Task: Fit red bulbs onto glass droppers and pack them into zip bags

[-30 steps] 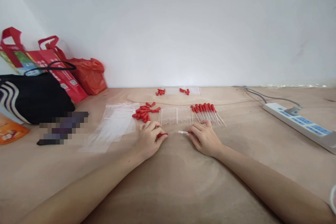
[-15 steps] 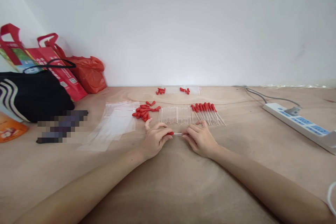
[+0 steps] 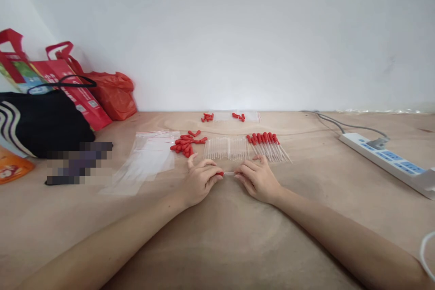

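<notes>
Since a second ago, the left hand (image 3: 199,183), gripping a red cap (image 3: 220,173), is sitting nearer the right hand (image 3: 260,181), pinching a clear tube (image 3: 229,174) mid-frame; level alignment is probably helping.

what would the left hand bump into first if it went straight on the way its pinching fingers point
The thin clear tube, just beyond the red dropper bulb that the left hand pinches; then, it seems, the right hand, which holds the tube's other end. Depth is hard to judge here.
</notes>
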`<state>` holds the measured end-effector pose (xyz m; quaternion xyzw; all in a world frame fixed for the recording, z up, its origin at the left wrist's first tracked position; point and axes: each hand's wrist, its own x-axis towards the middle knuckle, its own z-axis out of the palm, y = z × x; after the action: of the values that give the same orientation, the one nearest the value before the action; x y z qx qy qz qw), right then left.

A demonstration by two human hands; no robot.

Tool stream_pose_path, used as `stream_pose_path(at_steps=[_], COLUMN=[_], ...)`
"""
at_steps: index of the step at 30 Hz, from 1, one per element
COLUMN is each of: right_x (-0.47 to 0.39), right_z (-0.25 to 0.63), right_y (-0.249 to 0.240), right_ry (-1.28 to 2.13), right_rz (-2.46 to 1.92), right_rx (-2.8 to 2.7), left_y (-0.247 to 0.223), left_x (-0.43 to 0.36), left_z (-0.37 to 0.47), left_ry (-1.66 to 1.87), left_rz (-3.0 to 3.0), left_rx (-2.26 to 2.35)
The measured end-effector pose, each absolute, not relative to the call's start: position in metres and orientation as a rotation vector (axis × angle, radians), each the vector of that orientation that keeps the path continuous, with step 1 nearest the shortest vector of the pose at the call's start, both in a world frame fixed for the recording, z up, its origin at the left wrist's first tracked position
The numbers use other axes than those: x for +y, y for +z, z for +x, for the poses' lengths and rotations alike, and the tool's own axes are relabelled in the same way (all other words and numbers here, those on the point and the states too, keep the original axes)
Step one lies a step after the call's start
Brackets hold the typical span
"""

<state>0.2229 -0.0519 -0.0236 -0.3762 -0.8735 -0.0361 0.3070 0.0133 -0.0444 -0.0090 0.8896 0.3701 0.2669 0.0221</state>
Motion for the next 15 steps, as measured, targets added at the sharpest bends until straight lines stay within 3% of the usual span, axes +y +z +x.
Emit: stream_pose_path(at_steps=[9,15], right_x=[-0.047,-0.0485], right_z=[0.2243,0.2185], right_y=[-0.0227,-0.0179], right_ry=[-0.105,-0.341], right_rz=[-0.923,-0.92], right_rx=[-2.357,-2.383], left_y=[-0.0077,-0.0102], left_x=[-0.0457,-0.0448], left_z=[0.0132,0.0133], left_ry=[0.773,0.782], left_rz=[2.747,2.759], left_rx=[1.022,1.052])
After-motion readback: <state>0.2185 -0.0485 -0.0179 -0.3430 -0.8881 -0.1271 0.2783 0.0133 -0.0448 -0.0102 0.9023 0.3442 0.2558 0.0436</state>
